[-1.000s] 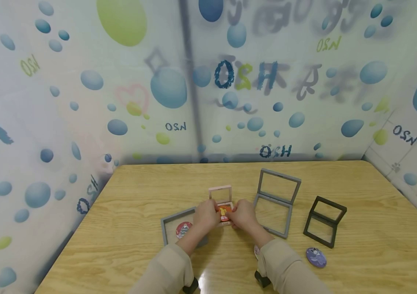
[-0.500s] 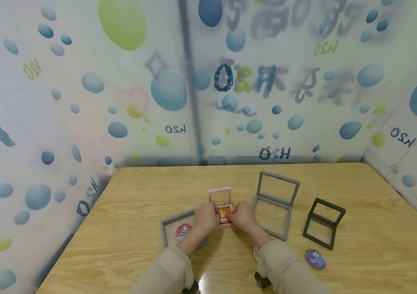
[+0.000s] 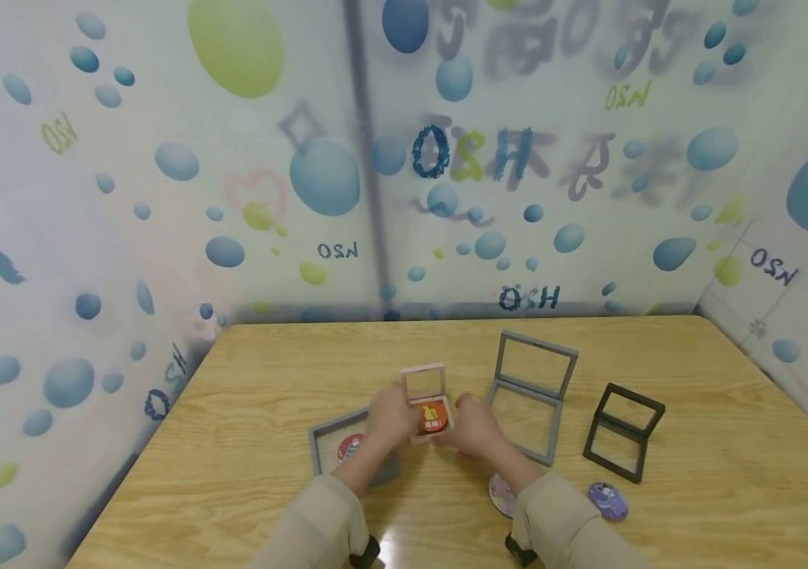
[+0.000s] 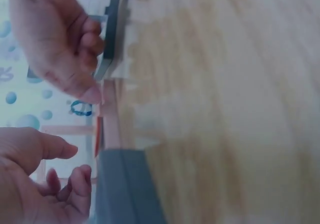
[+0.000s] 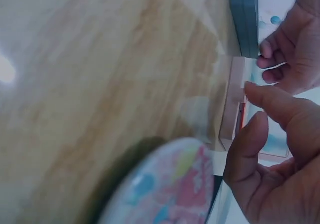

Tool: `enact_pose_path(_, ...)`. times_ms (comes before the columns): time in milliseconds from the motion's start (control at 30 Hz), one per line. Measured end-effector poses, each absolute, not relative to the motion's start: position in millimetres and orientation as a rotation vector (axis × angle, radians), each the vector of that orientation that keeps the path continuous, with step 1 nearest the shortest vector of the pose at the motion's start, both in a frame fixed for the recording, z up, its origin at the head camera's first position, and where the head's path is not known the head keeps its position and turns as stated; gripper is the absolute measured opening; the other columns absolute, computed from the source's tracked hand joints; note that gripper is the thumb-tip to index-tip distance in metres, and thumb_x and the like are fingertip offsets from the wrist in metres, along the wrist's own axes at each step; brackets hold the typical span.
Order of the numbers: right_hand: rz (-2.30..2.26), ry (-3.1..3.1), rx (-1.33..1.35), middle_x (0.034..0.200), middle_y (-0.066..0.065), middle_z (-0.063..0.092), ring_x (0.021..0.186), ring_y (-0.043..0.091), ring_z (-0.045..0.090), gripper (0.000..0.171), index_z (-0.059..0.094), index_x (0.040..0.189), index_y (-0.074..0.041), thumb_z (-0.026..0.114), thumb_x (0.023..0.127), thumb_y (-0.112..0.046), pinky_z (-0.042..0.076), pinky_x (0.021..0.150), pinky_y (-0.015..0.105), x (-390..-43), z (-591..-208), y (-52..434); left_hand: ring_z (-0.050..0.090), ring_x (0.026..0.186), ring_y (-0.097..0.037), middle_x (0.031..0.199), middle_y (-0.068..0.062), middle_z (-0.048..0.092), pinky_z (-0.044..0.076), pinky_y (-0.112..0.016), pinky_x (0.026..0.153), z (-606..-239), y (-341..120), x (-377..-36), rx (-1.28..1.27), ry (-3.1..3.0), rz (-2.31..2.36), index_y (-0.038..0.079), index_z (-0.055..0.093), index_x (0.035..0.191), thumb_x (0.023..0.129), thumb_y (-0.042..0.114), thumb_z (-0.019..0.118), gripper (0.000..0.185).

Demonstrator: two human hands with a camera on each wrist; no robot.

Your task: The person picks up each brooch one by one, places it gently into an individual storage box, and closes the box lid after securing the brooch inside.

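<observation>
A small pink frame box [image 3: 424,382] stands open at the middle of the wooden table [image 3: 254,379], lid upright. An orange badge [image 3: 432,417] lies in its base. My left hand [image 3: 398,412] sits at the box's left edge and my right hand [image 3: 458,423] at its right edge, both with loosely curled fingers that hold nothing. In the right wrist view the right hand's [image 5: 260,129] thumb tip comes up to the pink frame [image 5: 232,99]. In the left wrist view my left hand [image 4: 65,169] stays just apart from the pink frame [image 4: 107,119].
A shut grey frame [image 3: 347,449] with a red badge inside lies left of my hands. To the right stand an open grey frame [image 3: 528,395] and an open black frame [image 3: 621,431]. A purple badge [image 3: 606,502] and a pink patterned badge [image 3: 501,494] lie near my right sleeve.
Both hands have drawn apart from the orange badge, which now shows uncovered in the pink base. My right hand has slid right, baring more of the pink patterned badge.
</observation>
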State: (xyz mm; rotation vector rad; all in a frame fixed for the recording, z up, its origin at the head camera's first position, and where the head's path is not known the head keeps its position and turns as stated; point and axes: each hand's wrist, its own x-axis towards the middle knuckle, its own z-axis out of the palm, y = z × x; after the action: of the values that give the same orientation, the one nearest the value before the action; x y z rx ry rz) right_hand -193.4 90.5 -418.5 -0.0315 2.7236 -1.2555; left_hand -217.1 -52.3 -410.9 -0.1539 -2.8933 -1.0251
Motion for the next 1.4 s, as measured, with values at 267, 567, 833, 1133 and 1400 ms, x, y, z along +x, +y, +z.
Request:
enact_pose_path(267,-1.233,2.699,-0.115,0.059,0.008,0.054,0.038,0.012,0.049,0.055,0.043,0.109,0.012,0.074,0.067,-0.003,0.042,0.037,0.021,-188,-421,90,0.038,0.040,-0.013,0.053,-0.003,0.045,0.029,-0.023,0.036,-401,-62,-227,-0.064,-2.866,-1.080,-0.001,0.034,0.130,0.075,0.010,0.062,0.063)
enact_pose_path(567,-1.271,2.678,-0.147,0.056,0.007,0.053,0.038,0.013,0.051,0.043,0.045,0.105,0.009,0.070,0.071,0.000,0.044,0.038,0.024,-187,-421,89,0.035,0.040,-0.008,0.052,0.002,0.045,0.027,-0.021,0.036,-402,-63,-226,-0.253,-2.827,-1.138,0.006,0.045,0.129,0.085,0.017,0.055,0.047)
enact_pose_path(833,-1.291,2.670,-0.139,0.055,0.008,0.052,0.037,0.014,0.052,0.036,0.046,0.101,0.006,0.066,0.072,0.002,0.046,0.038,0.026,-188,-422,89,0.044,0.043,-0.008,0.062,-0.002,0.058,0.032,-0.022,0.038,-402,-62,-224,-0.263,-2.751,-1.184,0.001,0.058,0.114,0.087,0.024,0.056,0.036)
enact_pose_path(1133,-1.318,2.648,-0.119,0.054,0.009,0.052,0.035,0.012,0.050,0.039,0.046,0.107,0.008,0.062,0.072,0.002,0.045,0.037,0.026,-190,-426,90,0.058,0.063,-0.016,0.078,-0.010,0.065,0.045,-0.026,0.050,-401,-63,-219,-0.190,-2.733,-1.271,-0.001,0.066,0.092,0.087,0.027,0.057,0.029)
enact_pose_path(1400,-1.339,2.606,-0.081,0.057,0.010,0.052,0.037,0.013,0.052,0.041,0.044,0.109,0.010,0.065,0.075,0.000,0.047,0.039,0.026,-190,-423,90,0.047,0.048,-0.009,0.062,-0.003,0.057,0.036,-0.021,0.041,-404,-62,-211,-0.249,-2.799,-1.264,-0.002,0.063,0.086,0.085,0.022,0.058,0.024)
